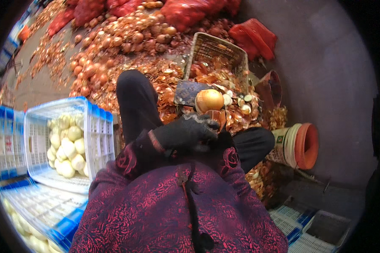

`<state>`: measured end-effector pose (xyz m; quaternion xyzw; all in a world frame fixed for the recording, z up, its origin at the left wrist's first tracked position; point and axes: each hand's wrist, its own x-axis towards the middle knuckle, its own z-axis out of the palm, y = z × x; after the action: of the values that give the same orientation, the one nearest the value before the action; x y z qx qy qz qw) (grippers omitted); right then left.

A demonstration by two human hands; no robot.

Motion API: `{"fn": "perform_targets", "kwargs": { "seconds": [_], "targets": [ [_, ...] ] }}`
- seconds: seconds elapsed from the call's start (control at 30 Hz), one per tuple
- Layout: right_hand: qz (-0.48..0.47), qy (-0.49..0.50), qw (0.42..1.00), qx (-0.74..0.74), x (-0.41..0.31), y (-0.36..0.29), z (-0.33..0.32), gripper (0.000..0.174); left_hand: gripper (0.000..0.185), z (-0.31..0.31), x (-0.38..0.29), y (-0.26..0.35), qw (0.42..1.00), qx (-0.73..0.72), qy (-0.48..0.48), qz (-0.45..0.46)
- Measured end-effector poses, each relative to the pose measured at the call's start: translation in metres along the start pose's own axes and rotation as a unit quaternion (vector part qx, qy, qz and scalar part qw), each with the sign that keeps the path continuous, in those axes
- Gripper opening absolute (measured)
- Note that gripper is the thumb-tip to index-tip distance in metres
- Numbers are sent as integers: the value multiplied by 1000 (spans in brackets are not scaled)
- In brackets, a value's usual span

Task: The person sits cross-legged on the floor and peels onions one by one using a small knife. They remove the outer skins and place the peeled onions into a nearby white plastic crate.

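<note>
My left hand (190,131), in a dark work glove, reaches in from the left with its fingers curled. A large yellow-brown onion (210,100) lies just beyond those fingers, over the edge of a dark, stained board (190,91). Brown onion skin (218,116) shows between the onion and the gloved fingers. Close beside the left hand is my right hand (224,138), dark and mostly hidden; its fingers cannot be made out. Whether either hand grips something is unclear. Cut onion ends (227,99) and loose skins lie to the right of the onion.
A dirty plastic crate (245,63) with skins lies ahead, with unpeeled onions (137,38) heaped farther left and red mesh sacks (191,12) behind. Peeled onions (69,148) fill part of a white-and-blue crate (99,142) at left. Stacked buckets (299,145) lie sideways at right.
</note>
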<state>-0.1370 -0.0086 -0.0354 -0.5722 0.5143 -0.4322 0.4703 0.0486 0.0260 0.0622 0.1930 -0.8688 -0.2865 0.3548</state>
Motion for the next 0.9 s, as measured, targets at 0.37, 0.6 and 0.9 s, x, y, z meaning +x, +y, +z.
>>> {"fn": "perform_targets", "kwargs": {
  "seconds": [0.37, 0.6, 0.9],
  "targets": [
    [-29, -116, 959, 258, 17, -7, 19, 35, 50, -37, 21, -45, 931, -233, 133, -249],
    [111, -181, 888, 409, 17, 13, 17, 32, 70, -16, 22, -84, 916, -276, -17, -291],
    [169, -8, 977, 131, 50, 16, -22, 64, 54, 18, 5, -141, 890, -31, 122, -438]
  ]
}}
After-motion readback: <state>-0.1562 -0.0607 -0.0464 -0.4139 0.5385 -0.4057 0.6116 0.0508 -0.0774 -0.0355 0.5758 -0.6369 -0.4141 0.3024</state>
